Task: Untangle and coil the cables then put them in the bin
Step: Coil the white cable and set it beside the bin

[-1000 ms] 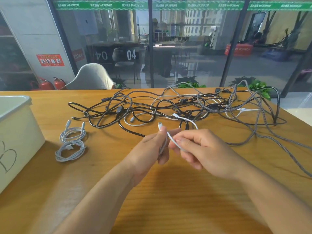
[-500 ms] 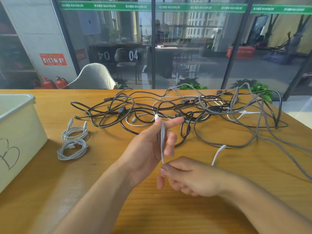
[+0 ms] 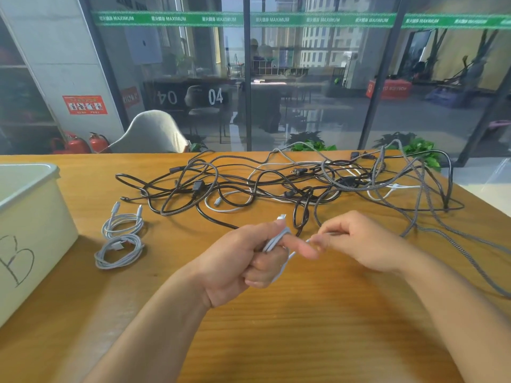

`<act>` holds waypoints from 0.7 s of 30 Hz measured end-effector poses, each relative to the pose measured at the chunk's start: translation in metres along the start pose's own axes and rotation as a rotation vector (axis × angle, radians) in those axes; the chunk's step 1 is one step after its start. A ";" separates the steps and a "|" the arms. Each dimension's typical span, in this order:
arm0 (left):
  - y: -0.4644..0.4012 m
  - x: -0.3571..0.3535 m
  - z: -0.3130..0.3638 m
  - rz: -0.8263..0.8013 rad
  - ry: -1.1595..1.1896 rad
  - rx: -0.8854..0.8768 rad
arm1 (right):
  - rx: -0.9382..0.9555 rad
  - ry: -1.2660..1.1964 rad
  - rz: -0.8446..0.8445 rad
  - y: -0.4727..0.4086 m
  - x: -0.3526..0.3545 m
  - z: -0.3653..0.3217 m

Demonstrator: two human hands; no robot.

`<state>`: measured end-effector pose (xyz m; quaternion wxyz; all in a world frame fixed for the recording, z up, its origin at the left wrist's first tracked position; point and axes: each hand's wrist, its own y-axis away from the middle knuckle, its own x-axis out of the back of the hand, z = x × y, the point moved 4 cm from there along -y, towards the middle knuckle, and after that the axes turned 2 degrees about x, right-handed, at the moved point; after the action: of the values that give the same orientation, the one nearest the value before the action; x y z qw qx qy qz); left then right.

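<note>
1. Clearly mid-coil: left hand [image 3: 243,261] curled around a small white cable [image 3: 276,240], several turns looped over the extended forefinger, thumb clamping them – presumably to keep the wraps from springing loose. One connector end [image 3: 282,217] poking up above the knuckles.
2. Right hand [image 3: 356,241] just beside the left, fingers [image 3: 318,240] pinching the cable's free tail – likely feeding the next turn onto the left forefinger. Both hands raised slightly over the surface [image 3: 304,327], near its front, close to the body.
3. Already coiled and parked: two grey-white bundles [image 3: 121,239] lying side by side on the surface, just beside the bin [image 3: 30,217] but not inside it – probably staged for dropping in together.
4. Bin at the far left edge, pale plastic, a handwritten "B" on its wall; interior not visible from this angle.
5. Still waiting: tangled pile [image 3: 304,183] of black, braided grey and white leads spread across the far half of the surface, well apart from the bin, with one braided lead trailing off toward the right edge.
6. Judged early in the job, with most cables untouched.
</note>
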<state>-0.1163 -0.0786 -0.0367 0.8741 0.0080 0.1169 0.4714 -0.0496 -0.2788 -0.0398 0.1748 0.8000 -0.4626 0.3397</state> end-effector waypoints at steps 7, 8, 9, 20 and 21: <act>-0.004 0.002 -0.010 0.059 -0.176 0.093 | 0.034 -0.232 0.261 -0.001 0.005 -0.014; -0.004 0.001 -0.011 0.064 -0.201 0.105 | 0.055 -0.254 0.281 -0.001 0.001 -0.017; -0.004 0.001 -0.012 0.069 -0.221 0.112 | 0.086 -0.263 0.298 0.000 -0.001 -0.021; -0.006 0.005 -0.013 0.133 -0.339 0.083 | 0.153 -0.916 0.229 0.006 0.005 -0.033; -0.005 0.003 -0.011 0.134 -0.358 0.056 | 0.194 -1.026 0.202 0.008 0.007 -0.035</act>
<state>-0.1124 -0.0798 -0.0486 0.8471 0.1238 -0.0282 0.5161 -0.0671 -0.2662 -0.0108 -0.1823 0.8274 -0.5297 -0.0392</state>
